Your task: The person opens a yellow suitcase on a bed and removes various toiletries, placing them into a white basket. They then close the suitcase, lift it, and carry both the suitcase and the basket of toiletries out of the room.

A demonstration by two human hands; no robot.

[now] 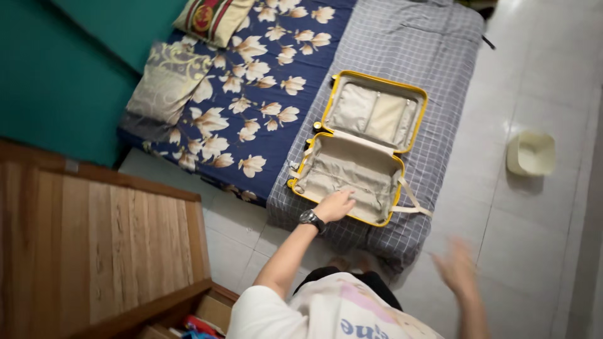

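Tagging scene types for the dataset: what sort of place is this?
Most likely a bedroom in a home. A low mattress with a grey checked sheet lies on a tiled floor, with pillows at its head. The left hand rests in an open yellow suitcase; the right hand is blurred.

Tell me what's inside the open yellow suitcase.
The yellow suitcase shows only beige lining, loose straps and a zipped divider panel. The left hand rests in the near half. Whatever lies behind the divider is hidden.
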